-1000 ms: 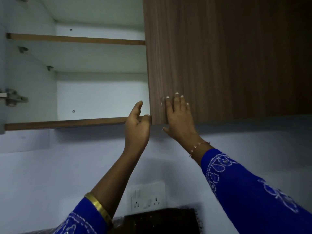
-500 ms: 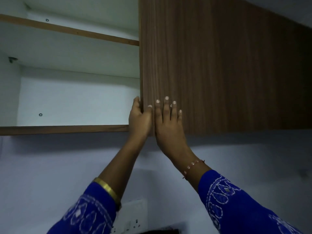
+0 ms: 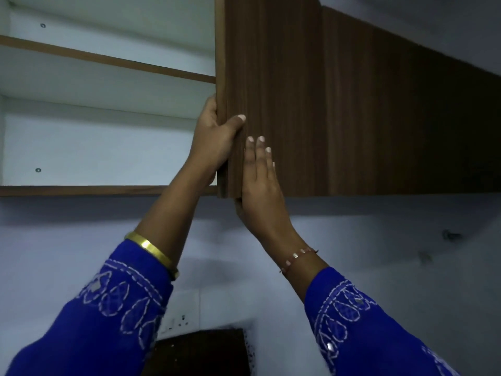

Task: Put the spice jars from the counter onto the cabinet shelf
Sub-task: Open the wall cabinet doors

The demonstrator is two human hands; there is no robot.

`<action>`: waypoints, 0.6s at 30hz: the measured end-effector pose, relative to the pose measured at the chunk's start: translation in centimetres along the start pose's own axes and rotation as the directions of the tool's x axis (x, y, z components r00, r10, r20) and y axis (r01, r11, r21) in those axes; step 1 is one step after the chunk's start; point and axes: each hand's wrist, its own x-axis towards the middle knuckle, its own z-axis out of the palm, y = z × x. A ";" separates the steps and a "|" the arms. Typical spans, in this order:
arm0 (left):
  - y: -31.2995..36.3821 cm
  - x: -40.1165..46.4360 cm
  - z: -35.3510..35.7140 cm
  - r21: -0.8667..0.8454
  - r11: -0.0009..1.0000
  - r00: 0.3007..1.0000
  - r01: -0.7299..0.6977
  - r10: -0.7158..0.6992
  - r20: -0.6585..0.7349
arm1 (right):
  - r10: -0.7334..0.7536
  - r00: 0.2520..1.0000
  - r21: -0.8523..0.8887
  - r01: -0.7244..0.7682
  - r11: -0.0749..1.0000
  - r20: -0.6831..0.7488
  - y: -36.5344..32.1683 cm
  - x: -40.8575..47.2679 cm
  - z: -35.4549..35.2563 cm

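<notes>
Two hands are raised to a wall cabinet in the single head view. The left hand [image 3: 214, 139], at centre frame, grasps the free vertical edge of the cabinet door [image 3: 271, 90]: thumb across the wood-grain face, fingers wrapped behind the edge. The right hand [image 3: 261, 183], just right of it, lies flat on the door face near the bottom corner, fingers straight and released, holding nothing. The door stands slightly ajar from the neighbouring panel at upper right.

The open compartment fills the upper left of the frame. Its lower cabinet shelf [image 3: 95, 190] and upper shelf [image 3: 108, 59] carry no items. The spice jars and the counter are not in view; their position cannot be determined. A wall socket [image 3: 176, 320] and a dark object [image 3: 200, 351] sit at bottom centre.

Judged step: door opening, with no jar yet placed.

Hazards: the left fingers behind the edge may be pinched if the door swings back; an uncontrolled swing may strike the head, which is close below.
</notes>
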 end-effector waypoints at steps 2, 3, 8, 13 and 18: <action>1.4 -1.1 2.4 -0.028 0.999 0.999 -0.041 0.040 -0.008 | 0.014 1.000 0.075 -0.013 0.997 -0.007 1.1 -0.6 -2.4; 2.1 -1.5 3.7 -0.046 0.997 0.998 -0.056 0.056 -0.009 | 0.024 1.000 0.106 -0.022 0.994 -0.017 1.7 -0.8 -3.6; 5.1 -3.5 9.9 -0.071 0.992 0.993 -0.107 0.110 0.039 | 0.091 0.992 0.212 -0.069 0.975 -0.093 4.9 -2.3 -9.5; 7.1 -4.5 16.3 -0.019 0.986 0.967 -0.168 0.168 0.193 | 0.258 0.953 0.311 -0.201 0.929 -0.156 9.2 -3.7 -14.7; 7.9 -5.6 22.3 0.061 0.965 0.926 -0.256 0.227 0.303 | 0.419 0.902 0.447 -0.334 0.830 -0.102 13.8 -4.8 -19.5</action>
